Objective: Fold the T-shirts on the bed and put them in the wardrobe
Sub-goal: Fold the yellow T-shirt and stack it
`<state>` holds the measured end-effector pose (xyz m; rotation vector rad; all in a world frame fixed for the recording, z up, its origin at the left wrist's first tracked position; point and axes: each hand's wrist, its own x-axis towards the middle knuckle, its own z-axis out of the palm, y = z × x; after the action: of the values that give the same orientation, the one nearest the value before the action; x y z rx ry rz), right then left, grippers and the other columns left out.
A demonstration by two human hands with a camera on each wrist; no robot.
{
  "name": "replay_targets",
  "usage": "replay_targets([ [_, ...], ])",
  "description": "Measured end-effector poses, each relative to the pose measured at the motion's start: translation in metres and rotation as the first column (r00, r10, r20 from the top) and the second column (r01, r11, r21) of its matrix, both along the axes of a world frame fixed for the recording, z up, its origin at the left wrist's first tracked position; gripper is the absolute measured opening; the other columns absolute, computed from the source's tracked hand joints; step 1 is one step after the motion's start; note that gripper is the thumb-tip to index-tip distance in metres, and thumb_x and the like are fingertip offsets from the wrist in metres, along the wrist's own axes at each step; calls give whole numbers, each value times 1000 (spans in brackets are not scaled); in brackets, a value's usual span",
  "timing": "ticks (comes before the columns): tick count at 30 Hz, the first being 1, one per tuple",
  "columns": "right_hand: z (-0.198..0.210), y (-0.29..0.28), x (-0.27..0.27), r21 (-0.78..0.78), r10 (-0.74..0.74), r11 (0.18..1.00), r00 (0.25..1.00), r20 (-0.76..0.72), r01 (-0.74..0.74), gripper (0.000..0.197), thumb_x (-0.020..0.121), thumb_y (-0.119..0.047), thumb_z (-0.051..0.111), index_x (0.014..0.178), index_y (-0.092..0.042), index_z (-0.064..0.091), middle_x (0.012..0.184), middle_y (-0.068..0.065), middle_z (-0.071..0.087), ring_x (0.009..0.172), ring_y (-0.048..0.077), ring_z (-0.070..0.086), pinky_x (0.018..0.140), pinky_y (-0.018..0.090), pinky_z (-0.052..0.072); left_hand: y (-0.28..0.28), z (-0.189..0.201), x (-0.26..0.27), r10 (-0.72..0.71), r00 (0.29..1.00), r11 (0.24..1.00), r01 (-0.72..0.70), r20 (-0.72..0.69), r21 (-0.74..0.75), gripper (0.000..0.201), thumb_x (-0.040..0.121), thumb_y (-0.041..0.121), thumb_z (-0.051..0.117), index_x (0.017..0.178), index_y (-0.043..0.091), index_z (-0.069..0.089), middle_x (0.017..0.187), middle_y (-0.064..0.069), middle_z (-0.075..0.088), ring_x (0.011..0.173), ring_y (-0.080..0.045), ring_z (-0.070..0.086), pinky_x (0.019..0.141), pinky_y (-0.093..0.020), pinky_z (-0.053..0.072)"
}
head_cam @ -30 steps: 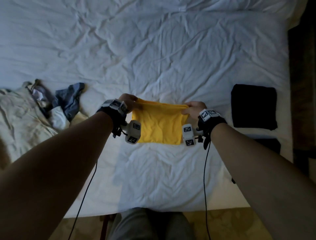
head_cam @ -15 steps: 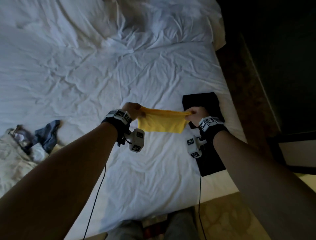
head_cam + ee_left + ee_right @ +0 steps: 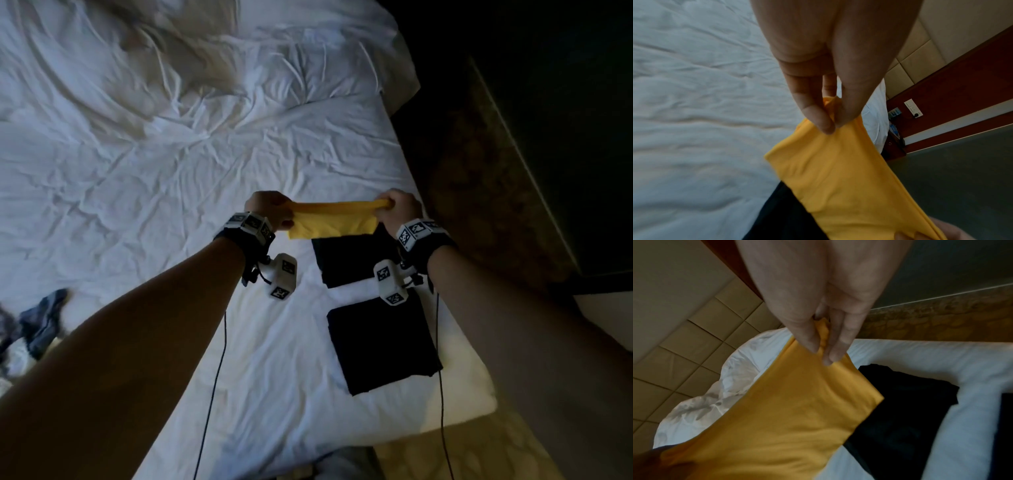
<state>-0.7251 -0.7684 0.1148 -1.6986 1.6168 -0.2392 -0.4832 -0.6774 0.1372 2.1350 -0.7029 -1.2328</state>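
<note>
A folded yellow T-shirt [image 3: 330,221] hangs in the air between both hands, above the bed's right side. My left hand [image 3: 270,210] pinches its left top corner between thumb and fingers [image 3: 818,116]. My right hand [image 3: 399,209] pinches the right top corner [image 3: 824,344]. The yellow T-shirt [image 3: 838,178] [image 3: 781,418] hangs slack below the pinches. Directly beneath it lies a folded black T-shirt [image 3: 352,260], partly hidden by the yellow one. A second folded black T-shirt [image 3: 380,346] lies nearer to me on the white bed [image 3: 137,205].
Unfolded clothes [image 3: 37,322], blue-grey and pale, lie in a heap at the bed's left edge. The bed's right edge [image 3: 455,342] drops to a dark patterned floor [image 3: 479,178]. A padded headboard and a wall socket [image 3: 913,110] show in the left wrist view.
Both hands have carried the yellow T-shirt off the sheet and to the right, over the folded black T-shirts. The head view has swung right with them.
</note>
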Motion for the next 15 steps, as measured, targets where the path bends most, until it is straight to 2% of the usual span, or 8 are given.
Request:
replay_targets([
  [2, -6, -22, -3, -25, -15, 1000, 998, 58, 16, 21, 82, -7, 59, 80, -28, 62, 93, 4, 68, 92, 27, 64, 78, 34, 53, -19, -3, -10, 26, 999, 998, -24, 37, -49, 28, 79, -7, 64, 71, 19, 69, 80, -16, 70, 77, -34, 72, 77, -45, 59],
  [4, -12, -38, -6, -13, -46, 999, 994, 101, 48, 21, 81, -7, 57, 79, -28, 61, 89, 2, 66, 93, 29, 64, 81, 40, 55, -31, -10, -19, 17, 995, 998, -10, 95, -70, 25, 74, -2, 68, 74, 23, 69, 85, -15, 72, 77, -31, 72, 77, -43, 60],
  [7, -25, -47, -16, 59, -108, 993, 989, 96, 103, 17, 85, -17, 59, 100, -19, 67, 100, 6, 67, 97, 27, 61, 79, 32, 49, -35, -30, -37, 24, 994, 999, -19, 109, -49, 16, 73, 7, 73, 78, 22, 70, 79, -12, 72, 75, -28, 72, 77, -39, 60],
  [10, -55, -37, -30, 150, -129, 981, 990, 50, 121, 23, 89, -33, 60, 100, -15, 69, 92, 6, 65, 91, 25, 59, 70, 25, 35, -23, -63, -55, 2, 992, 1000, -5, 124, 30, 4, 81, 19, 71, 78, 21, 70, 74, -10, 73, 74, -24, 72, 77, -35, 60],
  [13, -94, -22, -43, 229, -146, 964, 989, 26, 137, 30, 89, -40, 62, 99, -13, 71, 95, 12, 69, 93, 29, 63, 71, 30, 43, -7, -100, -69, 89, 996, 987, -91, 24, 134, 16, 83, 25, 66, 69, 18, 67, 73, -10, 72, 75, -24, 72, 81, -35, 59],
  [15, -113, -13, -52, 244, -154, 958, 988, -16, 153, 22, 89, -33, 63, 100, -15, 71, 99, 12, 70, 94, 30, 63, 76, 32, 48, 2, -121, -75, 201, 979, 962, -190, -37, 197, 26, 85, 31, 67, 63, 17, 65, 68, -8, 69, 73, -29, 71, 80, -41, 59],
])
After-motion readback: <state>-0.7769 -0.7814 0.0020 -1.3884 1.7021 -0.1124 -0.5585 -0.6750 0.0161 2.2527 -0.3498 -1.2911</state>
